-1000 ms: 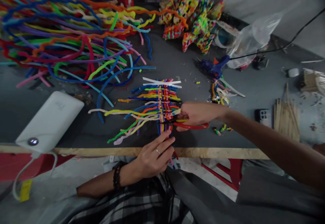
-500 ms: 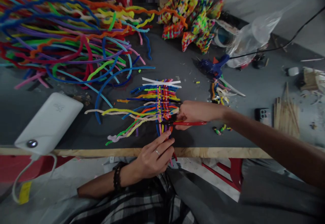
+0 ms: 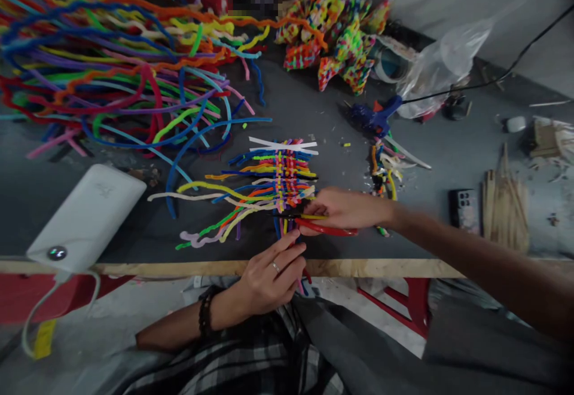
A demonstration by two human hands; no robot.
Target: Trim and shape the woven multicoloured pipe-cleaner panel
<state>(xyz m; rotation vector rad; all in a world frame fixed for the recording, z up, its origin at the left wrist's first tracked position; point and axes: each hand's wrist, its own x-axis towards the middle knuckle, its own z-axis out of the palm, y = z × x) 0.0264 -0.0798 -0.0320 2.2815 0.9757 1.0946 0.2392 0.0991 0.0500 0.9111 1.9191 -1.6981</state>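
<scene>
A woven mat of coloured pipe cleaners (image 3: 287, 177) lies on the grey table (image 3: 314, 114), long loose ends trailing to the left. My right hand (image 3: 343, 208) is closed on red-handled scissors (image 3: 325, 227), whose blades reach the mat's lower edge. My left hand (image 3: 271, 272) sits at the table's wooden front edge (image 3: 134, 268), fingers pinched round the pipe cleaner ends (image 3: 298, 263) that hang down from the mat.
A big heap of loose pipe cleaners (image 3: 112, 66) fills the back left. A white power bank (image 3: 87, 216) lies at the left. Finished woven pieces (image 3: 336, 30), a blue glue gun (image 3: 372, 117), a plastic bag (image 3: 439, 63), a phone (image 3: 464, 210) and wooden sticks (image 3: 504, 210) lie right.
My right hand has moved slightly left and down with the scissors along the mat's lower edge. My left hand keeps its hold on the hanging ends.
</scene>
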